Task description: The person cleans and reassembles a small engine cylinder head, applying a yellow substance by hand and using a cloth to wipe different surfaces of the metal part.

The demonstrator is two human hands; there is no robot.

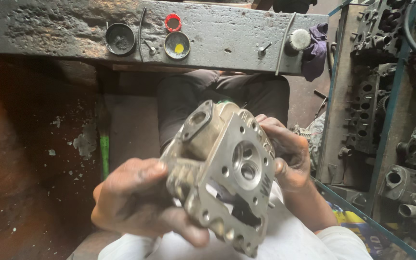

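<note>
Grey cast-metal engine cylinder head (222, 173), blocky with round ports and bolt holes across its flat face, is sitting in both hands above the person's lap, below the long grey workbench slab (49, 29). Left hand (140, 202) is wrapping its fingers around the rough, finned side of the casting, thumb pressing along the top. Right hand (287, 159) is cupping the opposite edge, fingers curling tight against the metal.

On the workbench slab, a small dark round tin (120, 38) is sitting beside a round tin with a yellow blob inside (176, 45), and a red plastic ring (173, 22) is lying just behind that one. Toward the slab's right end, a thin bent metal rod (285, 43) is leaning across its surface next to a pale round knob (299, 39), with a crumpled purple rag (316, 50) hanging off the corner. Right of the slab, a blue-framed metal rack (391, 96) is holding greasy, dark engine castings (367, 110) stacked closely. Dark trousers (203, 96) are showing between the slab and the cylinder head. The slab's surface is looking pitted and stained.
</note>
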